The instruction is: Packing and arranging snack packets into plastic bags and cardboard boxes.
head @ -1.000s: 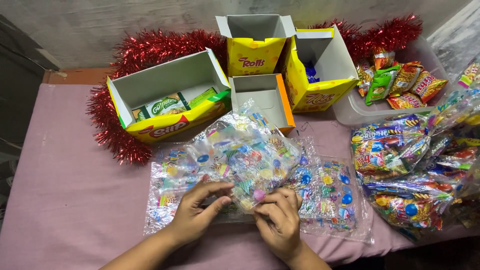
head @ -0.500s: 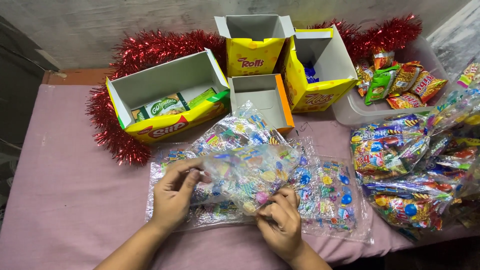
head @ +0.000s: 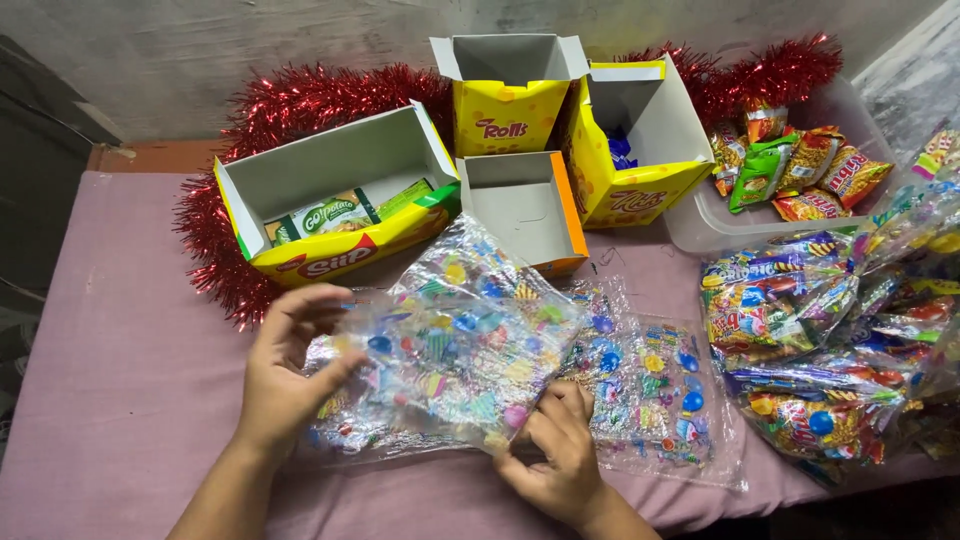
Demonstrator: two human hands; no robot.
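The pink-clothed bench (head: pixel 120 330) carried open cartons. In front of the orange carton (head: pixel 525 205), the left hand (head: pixel 285 375) had lifted the printed cellophane bag (head: pixel 465 350); both hands' fingers pinched it, right hand (head: pixel 560 455) at its lower edge.

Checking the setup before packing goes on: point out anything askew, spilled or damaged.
Nothing is spilled or torn. The orange carton lies tipped on its side, open end facing the camera. Both hands, left and right, hold a crinkled clear printed bag.
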